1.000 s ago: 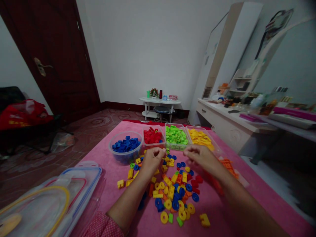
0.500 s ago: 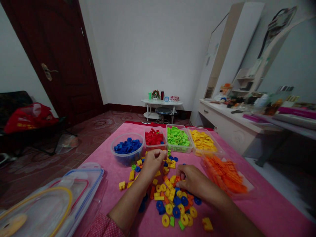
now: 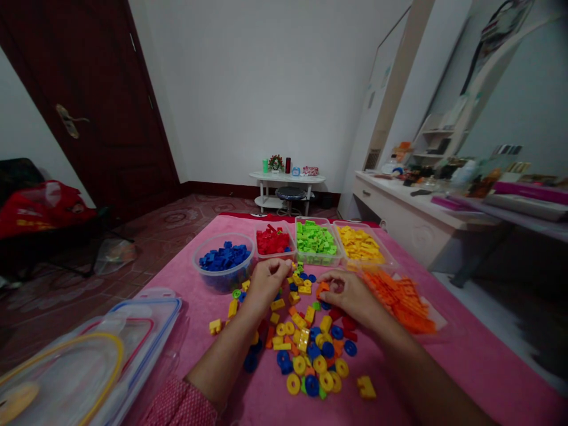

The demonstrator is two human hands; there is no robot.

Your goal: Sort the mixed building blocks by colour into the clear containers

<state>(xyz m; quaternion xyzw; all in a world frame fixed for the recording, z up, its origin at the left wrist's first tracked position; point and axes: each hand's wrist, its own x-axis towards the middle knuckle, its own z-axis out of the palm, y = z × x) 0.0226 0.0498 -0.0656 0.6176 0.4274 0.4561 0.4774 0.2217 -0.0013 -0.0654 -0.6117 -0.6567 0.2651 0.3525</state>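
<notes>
My right hand (image 3: 348,293) pinches an orange toy block (image 3: 322,289) between thumb and fingertips, above the far side of a loose pile of yellow, blue, orange and green pieces. In that pile are yellow rings (image 3: 293,383) and blue rings (image 3: 312,386). Beside the red tub, my left hand (image 3: 268,283) has its thumb and fingers closed together; whatever may be between them is too small to make out. Just past its fingertips lie small green and yellow pieces (image 3: 298,269). Under the right palm several red blocks (image 3: 348,322) show.
Along the pink table's (image 3: 208,361) far side stand clear tubs of blue (image 3: 224,284), red (image 3: 274,257), green (image 3: 317,259) and yellow (image 3: 361,265) blocks. An orange-filled tub (image 3: 439,338) sits at right. Stacked lids (image 3: 146,349) lie at left.
My right hand has risen away from the pile's middle toward the far tubs, holding the orange block; red pieces beneath it now show. My left hand stays closed near the red tub.
</notes>
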